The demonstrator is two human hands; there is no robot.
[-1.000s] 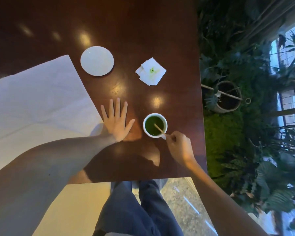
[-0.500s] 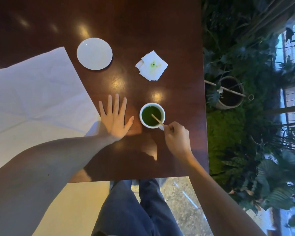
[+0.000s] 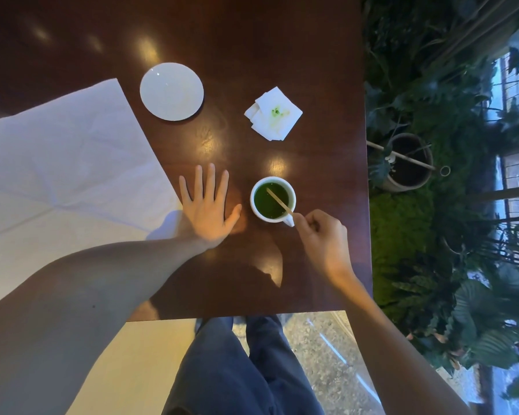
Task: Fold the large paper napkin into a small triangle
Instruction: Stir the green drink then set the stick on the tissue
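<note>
White large paper napkin (image 3: 66,163) lies unfolded, just left of the flat, open left hand (image 3: 207,208); the right hand (image 3: 322,235), farther away, pinches a wooden stirrer (image 3: 279,200).

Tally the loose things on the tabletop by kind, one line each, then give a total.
Paper napkins: 2, the large paper napkin and a small folded napkin with a green stain
Saucers: 1, white saucer
Cups: 1, white cup of green liquid
Stirrers: 1, wooden stick standing in the cup
Total: 5
</note>
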